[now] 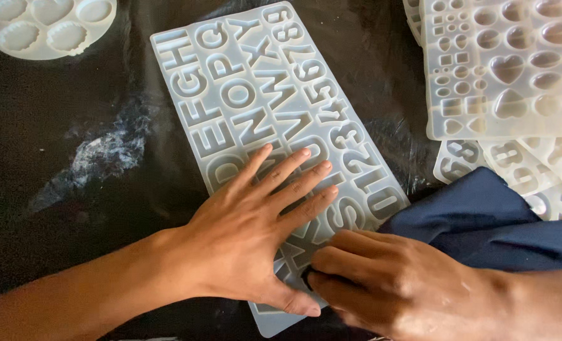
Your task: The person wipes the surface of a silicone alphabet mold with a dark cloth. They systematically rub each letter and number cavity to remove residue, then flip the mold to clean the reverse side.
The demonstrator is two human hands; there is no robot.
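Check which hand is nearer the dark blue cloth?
Right. The right hand lies against the dark blue cloth, touching its edge. The left hand rests flat on the letter mould, further left, apart from the cloth.

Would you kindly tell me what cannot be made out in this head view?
- Lower cavities of the alphabet mould: covered by the left hand and right hand.
- Right hand's grip: fingertips curl under, contents hidden.
- Navy cloth: cut off by the right edge.
- Stacked shape moulds and round mould: cropped by the frame.
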